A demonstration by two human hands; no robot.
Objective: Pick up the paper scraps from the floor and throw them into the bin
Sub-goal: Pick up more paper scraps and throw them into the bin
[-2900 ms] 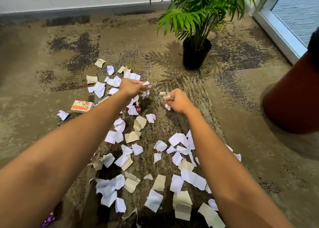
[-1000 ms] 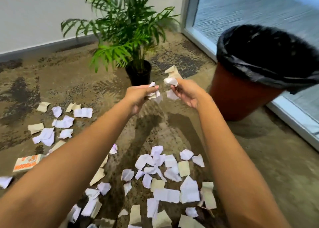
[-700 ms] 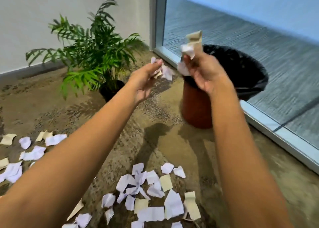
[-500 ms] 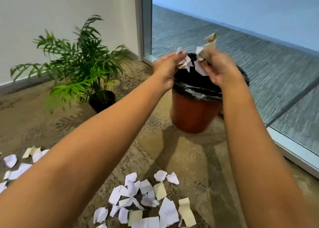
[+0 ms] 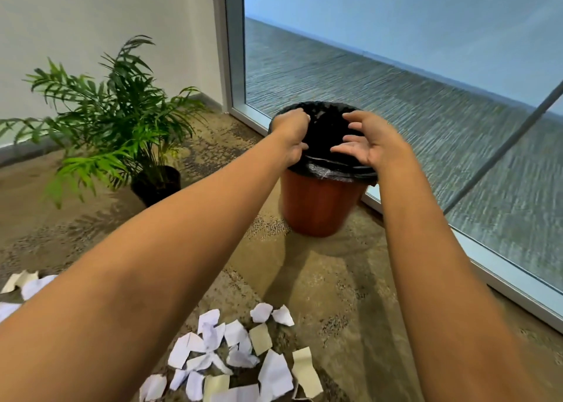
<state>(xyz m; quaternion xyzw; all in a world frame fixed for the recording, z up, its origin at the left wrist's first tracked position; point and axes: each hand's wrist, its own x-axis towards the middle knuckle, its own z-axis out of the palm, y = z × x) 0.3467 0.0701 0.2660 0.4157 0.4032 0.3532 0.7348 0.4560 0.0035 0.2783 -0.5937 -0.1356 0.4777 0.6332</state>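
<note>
A red-brown bin (image 5: 316,206) lined with a black bag stands on the carpet beside the glass wall. Both my hands hover over its opening. My left hand (image 5: 291,135) is above the left rim, fingers bent loosely downward, with no paper visible in it. My right hand (image 5: 370,141) is above the right side, palm turned inward and fingers spread, holding nothing. Several white and beige paper scraps (image 5: 237,350) lie on the carpet near me, between my forearms. More scraps (image 5: 21,283) show at the left edge.
A potted palm (image 5: 122,112) in a black pot (image 5: 157,184) stands left of the bin by the white wall. A glass wall with a metal floor frame (image 5: 502,280) runs along the right, just behind the bin.
My hands rose from the floor with scraps and swung right to the bin. Half a second ago both held paper above it; now the paper is gone and the fingers have loosened.
</note>
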